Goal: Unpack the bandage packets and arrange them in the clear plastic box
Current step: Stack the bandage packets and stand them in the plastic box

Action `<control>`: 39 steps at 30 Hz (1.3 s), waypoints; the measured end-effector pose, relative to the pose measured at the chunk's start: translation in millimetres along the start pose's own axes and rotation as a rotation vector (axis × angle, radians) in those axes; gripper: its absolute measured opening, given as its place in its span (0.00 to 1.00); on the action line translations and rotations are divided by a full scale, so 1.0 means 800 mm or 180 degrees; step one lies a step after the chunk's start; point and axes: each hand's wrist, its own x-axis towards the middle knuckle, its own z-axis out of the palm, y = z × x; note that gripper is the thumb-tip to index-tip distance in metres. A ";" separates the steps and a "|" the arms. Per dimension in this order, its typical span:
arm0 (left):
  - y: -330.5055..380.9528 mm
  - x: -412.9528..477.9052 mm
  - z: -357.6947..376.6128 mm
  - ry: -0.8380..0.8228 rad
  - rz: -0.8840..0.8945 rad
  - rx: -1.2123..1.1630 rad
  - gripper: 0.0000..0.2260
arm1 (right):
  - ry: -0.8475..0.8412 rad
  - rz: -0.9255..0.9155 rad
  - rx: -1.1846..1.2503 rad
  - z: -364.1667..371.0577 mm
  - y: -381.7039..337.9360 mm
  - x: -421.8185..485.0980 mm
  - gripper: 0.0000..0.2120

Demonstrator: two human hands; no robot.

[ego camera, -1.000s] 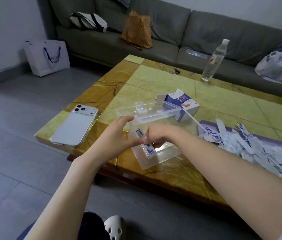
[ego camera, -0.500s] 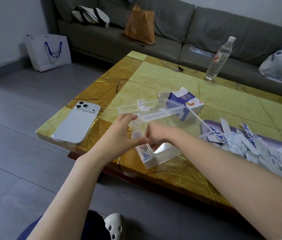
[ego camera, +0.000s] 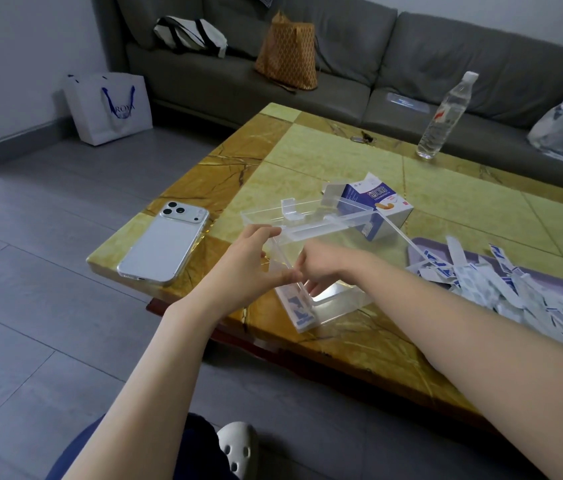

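The clear plastic box (ego camera: pixel 342 303) stands near the table's front edge, its lid (ego camera: pixel 307 220) swung open behind it. Several white-and-blue bandage packets (ego camera: pixel 295 304) stand against the box's left wall. My left hand (ego camera: pixel 245 271) rests on that left wall from outside, thumb on the rim. My right hand (ego camera: pixel 321 271) reaches down inside the box, fingers at the top of those packets; I cannot tell whether it still pinches one. A heap of loose packets (ego camera: pixel 515 285) lies on a purple tray (ego camera: pixel 422 244) at the right. The opened blue-and-white bandage carton (ego camera: pixel 373 202) lies behind the box.
A white phone (ego camera: pixel 166 247) lies face down at the table's left corner. A water bottle (ego camera: pixel 446 116) stands at the far edge. A grey sofa (ego camera: pixel 359 71) with bags runs behind, and a white shopping bag (ego camera: pixel 110 105) sits on the floor.
The packets that both hands held above the box's left rim have gone down into the box against its left wall. My right hand has followed them inside.
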 end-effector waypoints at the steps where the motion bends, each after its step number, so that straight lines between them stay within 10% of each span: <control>1: 0.001 0.000 0.000 -0.0003 -0.0017 0.0007 0.36 | -0.0008 0.0000 0.0009 0.000 0.001 -0.001 0.13; 8: 0.007 0.001 -0.005 -0.0083 -0.0074 0.0282 0.36 | 0.0293 -0.0391 0.0213 -0.012 0.008 -0.014 0.13; 21: 0.108 -0.005 0.050 0.1104 0.1428 0.0281 0.15 | 0.3690 -0.1360 -0.0347 -0.029 0.142 -0.081 0.08; 28: 0.130 0.013 0.158 0.0159 0.1977 0.1239 0.12 | 0.3069 -0.0167 -0.0558 -0.027 0.275 -0.111 0.14; 35: 0.138 0.029 0.228 -0.0609 0.1724 0.1941 0.19 | 0.1991 0.0717 -0.0822 -0.028 0.329 -0.139 0.46; 39: 0.142 0.040 0.253 -0.0811 0.1413 0.2177 0.26 | 0.1762 0.0722 -0.0514 -0.029 0.338 -0.138 0.43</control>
